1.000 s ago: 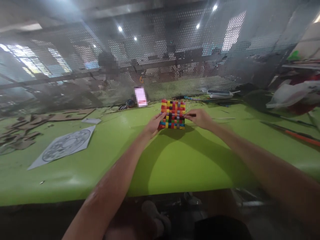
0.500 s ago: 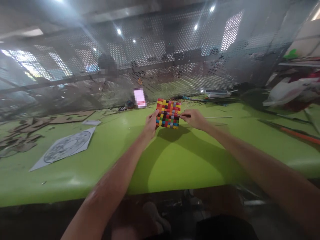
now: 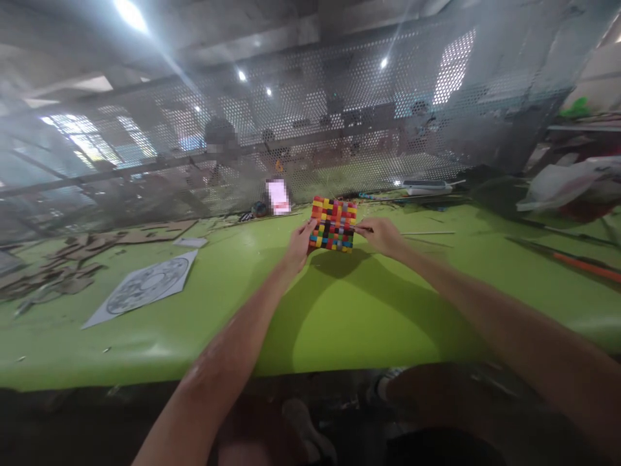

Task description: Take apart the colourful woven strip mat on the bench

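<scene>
The left hand's (image 3: 301, 243) fingers grip the colourful woven panel (image 3: 334, 223) between both hands, while the right hand's (image 3: 382, 235) pinch a thin piece, too small to identify, at its opposite edge, apparently adjusting the weave, which calls for a steady left hold.

Perforated metal screen (image 3: 339, 129) rises along far edge of long green table (image 3: 339, 330), whose glossy top catches light at near left. Bright paned windows (image 3: 85, 134) glow at far left; pale lit patch (image 3: 453, 68) shows through holes at far right. Overhead, we see strong lamp (image 3: 130, 14) flaring at left, smaller lights (image 3: 384, 63) beyond, grey ceiling (image 3: 213, 26). Pale shelf (image 3: 582, 129) stands right. Below near table edge, we find deep shadow, floor details unclear.
</scene>
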The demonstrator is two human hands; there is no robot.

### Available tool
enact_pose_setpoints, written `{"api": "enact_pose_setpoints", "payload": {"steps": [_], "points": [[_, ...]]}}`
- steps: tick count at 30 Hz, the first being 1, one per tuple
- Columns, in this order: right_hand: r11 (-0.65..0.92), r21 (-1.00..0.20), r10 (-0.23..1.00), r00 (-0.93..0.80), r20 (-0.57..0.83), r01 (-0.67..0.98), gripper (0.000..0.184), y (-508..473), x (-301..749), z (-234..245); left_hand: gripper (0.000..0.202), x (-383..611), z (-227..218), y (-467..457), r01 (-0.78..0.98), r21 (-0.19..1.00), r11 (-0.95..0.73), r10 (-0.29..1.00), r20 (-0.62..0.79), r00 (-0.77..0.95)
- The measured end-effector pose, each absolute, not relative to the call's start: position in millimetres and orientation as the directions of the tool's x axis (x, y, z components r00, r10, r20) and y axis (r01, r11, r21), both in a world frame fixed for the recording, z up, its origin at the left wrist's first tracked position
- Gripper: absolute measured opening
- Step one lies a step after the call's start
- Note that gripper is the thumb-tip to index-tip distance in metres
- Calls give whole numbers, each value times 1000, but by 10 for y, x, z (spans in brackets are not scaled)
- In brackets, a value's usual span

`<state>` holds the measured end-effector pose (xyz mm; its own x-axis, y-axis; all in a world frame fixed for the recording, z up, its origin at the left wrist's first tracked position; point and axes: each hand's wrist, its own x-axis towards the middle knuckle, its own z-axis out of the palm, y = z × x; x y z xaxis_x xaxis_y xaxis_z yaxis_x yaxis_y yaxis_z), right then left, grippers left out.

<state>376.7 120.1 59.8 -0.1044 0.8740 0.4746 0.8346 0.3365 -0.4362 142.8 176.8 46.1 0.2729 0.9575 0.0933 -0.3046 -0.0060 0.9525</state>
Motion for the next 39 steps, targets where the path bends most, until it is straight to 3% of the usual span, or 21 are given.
{"api": "enact_pose_setpoints", "payload": {"steps": [14, 18, 28, 32, 39], "points": [[263, -419, 853, -5, 522, 869, 27, 1214, 3853, 603, 41, 1333, 424, 1868, -164, 986, -9, 897, 80, 435], [302, -408, 837, -36, 545, 862, 27, 1243, 3848, 575, 46, 1318, 422, 1881, -142, 990, -12, 925, 65, 374], [374, -395, 814, -92, 574, 839, 28, 1241, 3886, 612, 33, 1307, 442, 1891, -108, 990, -89, 909, 125, 397], [352, -393, 825, -83, 559, 850, 27, 1260, 3908, 612, 32, 1292, 414, 1919, -76, 989, -124, 898, 145, 415], [305, -428, 858, -50, 511, 851, 31, 1286, 3942, 596, 13, 1193, 445, 1937, 14, 993, -121, 903, 104, 418]]}}
